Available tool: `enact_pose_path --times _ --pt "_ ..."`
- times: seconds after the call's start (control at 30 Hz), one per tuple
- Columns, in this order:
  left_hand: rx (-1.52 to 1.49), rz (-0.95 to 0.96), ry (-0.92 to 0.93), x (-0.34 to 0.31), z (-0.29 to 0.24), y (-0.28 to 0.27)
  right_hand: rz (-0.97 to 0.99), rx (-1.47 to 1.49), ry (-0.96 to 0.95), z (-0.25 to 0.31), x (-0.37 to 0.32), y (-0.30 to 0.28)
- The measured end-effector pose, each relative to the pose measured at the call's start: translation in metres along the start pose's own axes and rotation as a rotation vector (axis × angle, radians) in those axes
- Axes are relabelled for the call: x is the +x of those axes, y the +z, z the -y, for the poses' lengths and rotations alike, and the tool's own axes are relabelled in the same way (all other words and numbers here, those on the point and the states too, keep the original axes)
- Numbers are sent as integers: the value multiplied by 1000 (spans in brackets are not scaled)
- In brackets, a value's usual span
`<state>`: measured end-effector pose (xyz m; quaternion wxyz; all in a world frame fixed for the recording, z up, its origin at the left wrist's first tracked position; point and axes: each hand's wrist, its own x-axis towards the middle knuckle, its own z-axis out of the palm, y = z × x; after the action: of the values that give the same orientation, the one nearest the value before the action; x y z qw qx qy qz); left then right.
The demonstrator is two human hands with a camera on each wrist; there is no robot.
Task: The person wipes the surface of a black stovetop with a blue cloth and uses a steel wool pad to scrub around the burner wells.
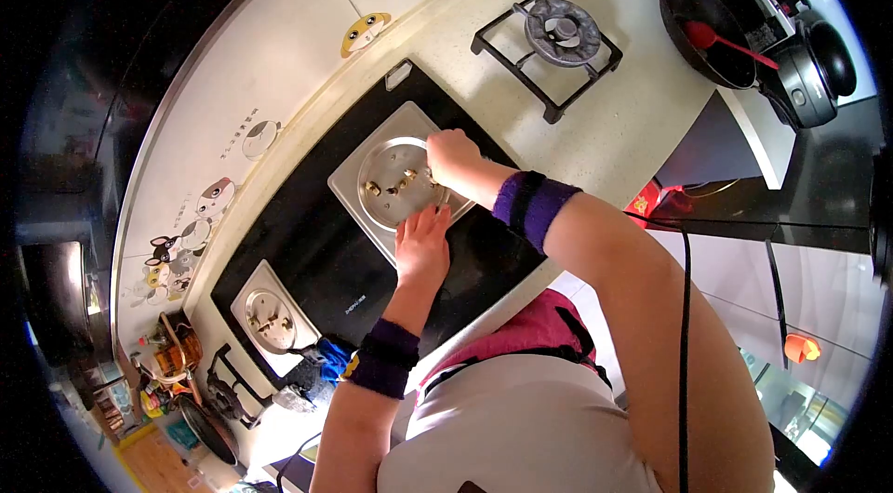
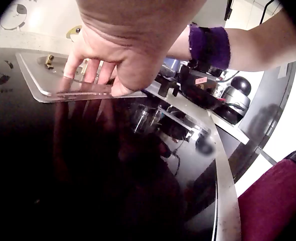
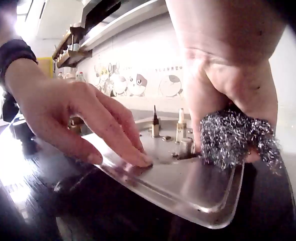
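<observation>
My right hand (image 1: 453,161) grips a steel wool scrubber (image 3: 228,138) against the far right side of a square metal burner tray (image 1: 349,179). The scrubber's shiny, tangled strands spread below the palm in the right wrist view. Brass burner fittings (image 3: 181,129) stand in the tray's round recess, close beside it. My left hand (image 1: 421,254) rests on the tray's near edge, its fingers extended and fingertips (image 3: 144,159) on the metal. In the left wrist view those fingers reach over the rim. The tray sits in a black glass cooktop (image 1: 307,237).
A second burner tray (image 1: 253,293) lies at the cooktop's left end. On the counter at the back right stands a pan support with a burner (image 1: 563,31). Beyond it are a black wok (image 1: 684,23) with a red spatula (image 1: 712,35) and a grey cooker (image 1: 807,84).
</observation>
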<state>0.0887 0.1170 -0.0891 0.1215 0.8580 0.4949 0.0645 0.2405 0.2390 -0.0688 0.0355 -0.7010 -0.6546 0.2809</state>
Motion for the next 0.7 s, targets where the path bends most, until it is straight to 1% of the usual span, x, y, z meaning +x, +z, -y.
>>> enact_pose_path --times 0.07,0.17,0.27,0.3,0.4,0.43,0.53,0.57,0.67,0.7 --pt "-10 0 1 1 -1 -1 -147 28 -45 -7 23 21" --pt "-32 -4 1 -1 1 -1 -167 139 -79 -10 49 28" --pt "-42 -18 28 -1 3 -1 -57 195 -175 -17 53 14" --pt "-43 -20 31 -1 2 -2 -51 230 -268 -22 46 7" --pt "-62 -12 29 -1 3 -4 52 62 -444 -28 31 -3" --pt "-72 -10 25 -1 4 -4 55 60 -522 -30 29 -4" --pt "-77 -13 21 -1 4 -4 -30 23 -535 -25 34 -2" --pt "-91 -17 19 -1 6 -1 -33 24 -577 -23 42 -4" --pt "-69 -41 2 -3 4 -1 93 68 -652 -5 63 -6" --pt "-102 -55 3 -1 5 0 92 35 -722 0 72 -3"
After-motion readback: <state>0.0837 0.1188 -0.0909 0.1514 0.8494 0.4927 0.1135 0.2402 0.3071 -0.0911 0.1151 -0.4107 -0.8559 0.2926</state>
